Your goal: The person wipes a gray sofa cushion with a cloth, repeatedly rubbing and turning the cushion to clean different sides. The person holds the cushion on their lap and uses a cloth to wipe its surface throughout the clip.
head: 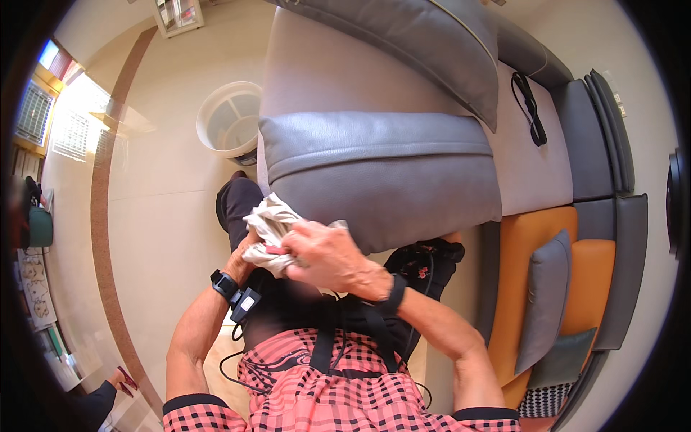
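Observation:
A crumpled off-white cloth (pixel 272 218) is bunched between my two hands over my lap. My right hand (pixel 324 254) closes on it from above, and a small red piece shows beside the fingers. My left hand (pixel 240 262) holds the cloth from the left, its fingers mostly hidden behind the folds. Just beyond the hands, a grey leather cushion (pixel 378 178) lies at the near edge of the sofa seat (pixel 324 70), partly over my knees.
A translucent plastic bucket (pixel 229 119) stands on the tiled floor left of the sofa. Another grey cushion (pixel 432 48) leans farther back. A coiled black cable (pixel 529 108) rests on the seat. Orange seating (pixel 518 281) with cushions is at right. Another person's foot (pixel 123 380) shows lower left.

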### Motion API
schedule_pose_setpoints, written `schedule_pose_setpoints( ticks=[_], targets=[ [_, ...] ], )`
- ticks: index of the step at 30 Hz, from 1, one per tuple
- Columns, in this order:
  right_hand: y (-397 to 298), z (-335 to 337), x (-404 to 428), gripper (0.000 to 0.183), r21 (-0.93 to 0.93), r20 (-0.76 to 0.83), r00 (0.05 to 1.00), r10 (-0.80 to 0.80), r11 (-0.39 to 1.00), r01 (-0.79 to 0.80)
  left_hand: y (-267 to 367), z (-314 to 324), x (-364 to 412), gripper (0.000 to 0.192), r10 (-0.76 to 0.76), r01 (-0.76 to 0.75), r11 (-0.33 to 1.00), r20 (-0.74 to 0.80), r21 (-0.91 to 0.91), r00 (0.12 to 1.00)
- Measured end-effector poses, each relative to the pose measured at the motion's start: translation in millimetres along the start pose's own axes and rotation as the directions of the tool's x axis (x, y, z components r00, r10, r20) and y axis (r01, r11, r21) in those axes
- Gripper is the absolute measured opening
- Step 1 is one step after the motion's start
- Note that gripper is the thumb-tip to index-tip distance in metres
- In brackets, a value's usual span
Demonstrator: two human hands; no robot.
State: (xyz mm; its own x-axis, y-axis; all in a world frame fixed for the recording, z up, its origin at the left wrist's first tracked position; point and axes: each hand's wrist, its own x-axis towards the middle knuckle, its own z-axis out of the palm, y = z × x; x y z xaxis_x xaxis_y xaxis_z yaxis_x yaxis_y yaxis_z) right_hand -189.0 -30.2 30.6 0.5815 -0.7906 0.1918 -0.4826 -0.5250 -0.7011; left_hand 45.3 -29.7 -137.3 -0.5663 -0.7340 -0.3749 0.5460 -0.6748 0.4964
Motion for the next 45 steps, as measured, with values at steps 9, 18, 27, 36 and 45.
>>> schedule_pose_setpoints(
  ticks=[9,18,27,36,45],
  targets=[
    [120.9,-176.3,-124.5,0.026,-0.137,-0.749,0.576,0.327,0.774,-0.618,32.2,78.7,7.6,0.091,-0.27,0.283,0.956,-0.149,0.075,0.951],
    [87.7,-103.9,-108.6,0.03,-0.102,-0.594,0.695,0.407,0.818,-0.566,31.4,74.9,6.7,0.092,-0.277,0.3,0.946,-0.172,0.123,0.945],
    [-11.3,35.2,-30.7,0.031,-0.12,0.076,0.99,-0.121,0.984,0.13,27.8,40.5,12.3,0.086,-0.38,0.404,0.82,0.143,-0.406,0.914],
    [35.1,-111.5,-98.6,0.02,-0.066,-0.628,0.736,0.253,0.925,-0.375,31.7,65.9,7.0,0.087,-0.275,0.287,0.954,-0.137,0.08,0.952],
    [127.5,-113.8,-176.6,0.028,-0.043,-0.689,0.516,0.509,0.682,-0.73,26.8,64.8,12.4,0.077,-0.264,0.28,0.956,-0.158,0.088,0.952]
  ],
)
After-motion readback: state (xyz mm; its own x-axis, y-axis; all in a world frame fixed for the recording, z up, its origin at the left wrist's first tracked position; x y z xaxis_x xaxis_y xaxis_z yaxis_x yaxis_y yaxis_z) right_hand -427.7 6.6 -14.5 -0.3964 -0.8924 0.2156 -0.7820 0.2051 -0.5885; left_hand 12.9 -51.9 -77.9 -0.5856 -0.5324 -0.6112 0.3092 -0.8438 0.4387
